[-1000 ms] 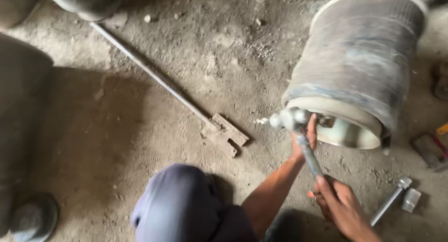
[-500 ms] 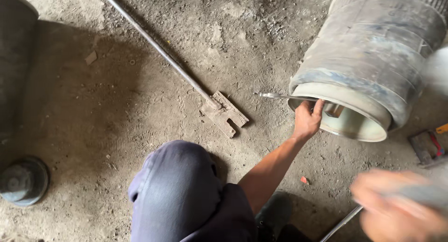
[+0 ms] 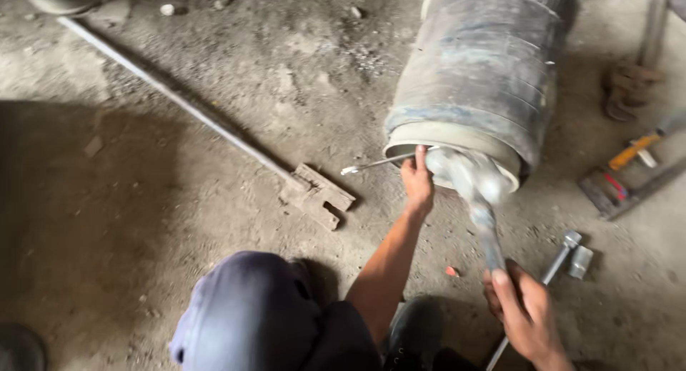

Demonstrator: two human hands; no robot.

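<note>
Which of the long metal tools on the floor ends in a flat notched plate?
The long bar left of the rubber cylinder; the socket wrench is short.

Left hand [image 3: 417, 185] outstretched, right hand [image 3: 525, 310] fisted.

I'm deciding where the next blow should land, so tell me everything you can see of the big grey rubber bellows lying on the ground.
The big grey rubber bellows lies on its side on the dusty concrete floor, open end towards the person. Its ribbed, scuffed rubber wall ends in a pale rim. The left hand holds a thin metal rod against that rim. A motion-blurred metal hammer, gripped by the right hand, crosses the opening.
</note>
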